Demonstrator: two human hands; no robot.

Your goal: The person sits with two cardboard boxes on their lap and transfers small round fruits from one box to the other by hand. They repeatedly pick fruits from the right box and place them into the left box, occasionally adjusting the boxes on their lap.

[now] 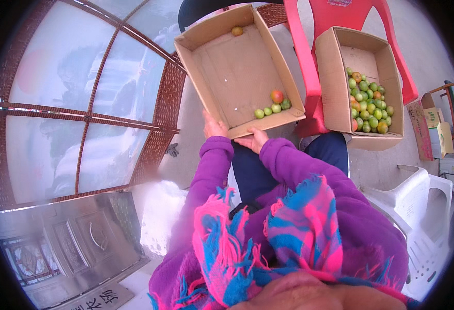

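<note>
An open cardboard box (pixel 235 73) is tilted before me, its near end in my two hands. My left hand (pixel 214 126) grips the near left corner, with the fingers partly hidden behind the side wall. Along the near edge, my right hand (pixel 254 140) supports the box from below, thumb up against the wall. Inside, a red-orange tomato (pixel 277 96) and several small green tomatoes (pixel 268 111) lie in the near right corner. One orange-brown tomato (pixel 237 31) rests against the far wall.
On a red plastic chair (pixel 313 93) at right stands a second cardboard box (pixel 329 83) holding many mostly green tomatoes (pixel 370 102). A wicker-framed screen (pixel 89 112) rises at left. A white plastic chair (pixel 409 193) and cartons (pixel 436 131) are at right; a dark glove (pixel 172 149) lies on the floor.
</note>
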